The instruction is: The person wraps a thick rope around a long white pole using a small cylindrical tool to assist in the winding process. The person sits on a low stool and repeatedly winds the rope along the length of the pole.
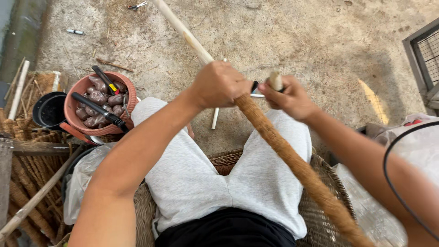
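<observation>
Sitting in a woven basket chair (327, 183) w/ my grey shorts (256, 178) nearest the cam. The long wooden pole (183, 31) runs from bottom right across my lap to the far left, and the near part is already wrapped in brown coir fibre (292, 160), right up to my hands. Beyond my grip it's bare wood, so I'd say maybe half is covered, w/ the far half left to do.

Left hand (219, 84) is closed tight round the pole at the edge of the wrap. Right hand (290, 98) is curled shut on a short stick-like tool (275, 80) plus smth dark and thin, can't tell exactly what.

To my left: a clear plastic bag (80, 180), finished fibre-wrapped sticks (23, 183) stacked up, an orange bowl (73, 98) full of brownish lumps w/ a couple of black-handled tools (98, 110) on top, and a black pot (48, 110) beside it.

Ground is rough dusty concrete (297, 36) w/ bits of fibre scattered about. Far off there's scissors (137, 6) and a pen-ish thing (75, 31). A wire cage (423, 55) is at the right edge. Outdoors, daylight.
</observation>
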